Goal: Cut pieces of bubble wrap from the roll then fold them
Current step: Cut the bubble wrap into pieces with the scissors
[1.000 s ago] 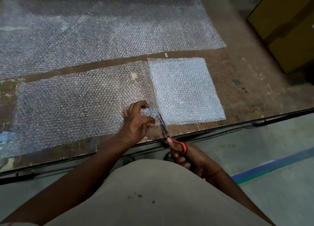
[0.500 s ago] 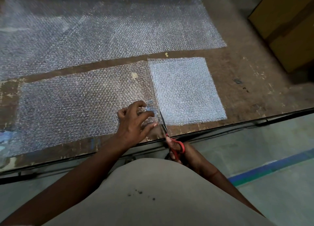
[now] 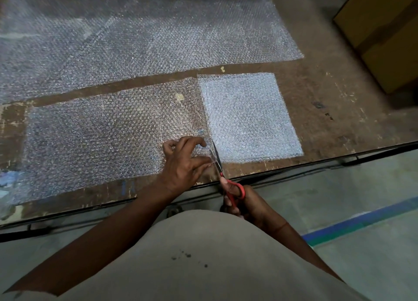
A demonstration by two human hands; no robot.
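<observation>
A strip of clear bubble wrap (image 3: 101, 138) lies flat across the near part of the brown table (image 3: 328, 111). At its right end rests a whiter, folded square of bubble wrap (image 3: 246, 117). My left hand (image 3: 183, 163) pinches the strip's near right corner with curled fingers, just left of the folded square. My right hand (image 3: 244, 203) grips red-handled scissors (image 3: 220, 169) at the table's front edge. Their blades point away from me into the wrap's near edge, between my left hand and the square.
A larger sheet of bubble wrap (image 3: 147, 36) unrolled from the back covers the far part of the table. A brown cardboard box (image 3: 384, 34) stands at the far right. The floor below has a blue-green stripe (image 3: 362, 221) at the right.
The scissors have advanced a little farther into the wrap's near edge. My left hand has shifted slightly left while holding the wrap.
</observation>
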